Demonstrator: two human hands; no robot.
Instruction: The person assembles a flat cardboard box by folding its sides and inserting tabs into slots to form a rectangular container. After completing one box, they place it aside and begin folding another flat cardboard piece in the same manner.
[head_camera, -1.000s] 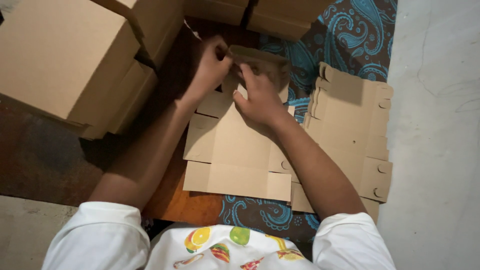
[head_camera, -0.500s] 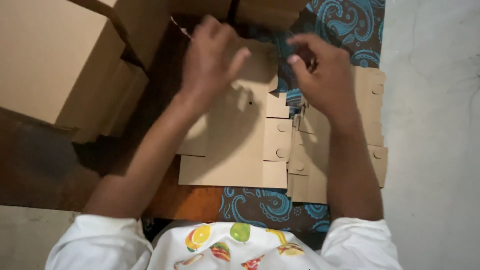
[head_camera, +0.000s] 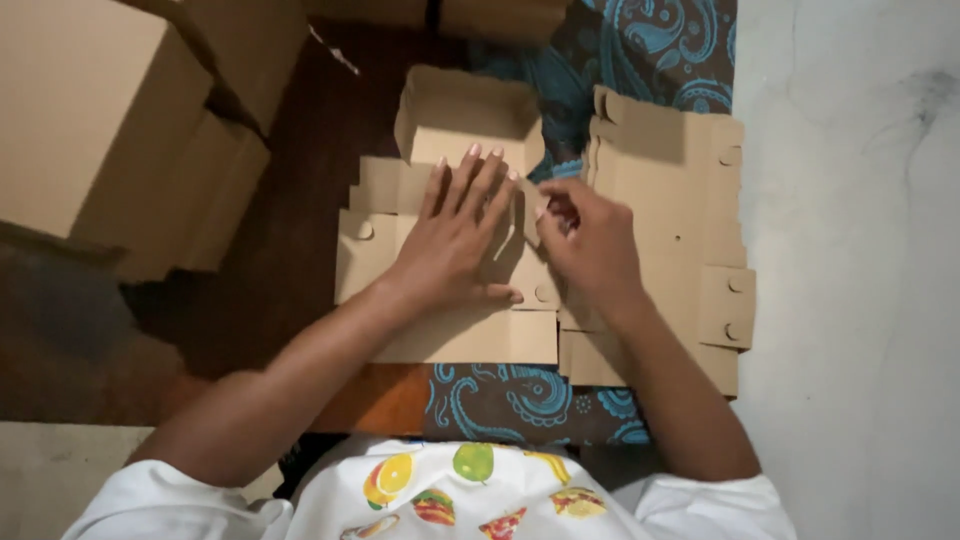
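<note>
The left hand (head_camera: 455, 235) lay flat with its fingers spread wide, pressing down on the half-folded cardboard box (head_camera: 450, 250) on the floor; it gripped nothing. The far end of that box stood up as little walls; the near part lay flat. The right hand (head_camera: 590, 240) sat just to the right, its fingers curled narrow and pinching a small side flap (head_camera: 530, 215) at the right edge of the box. A stack of flat cardboard sheets (head_camera: 690, 230) lay just right of the box, partly under the right hand, with round notches along its right side. All of this rested on a brown cloth with blue swirls (head_camera: 650, 50); bare pale floor (head_camera: 860, 250) ran along the right. Big closed cardboard boxes (head_camera: 100, 110) stood to the far left, well apart from the hands. Near the bottom showed a white shirt with fruit pictures (head_camera: 450, 495).
</note>
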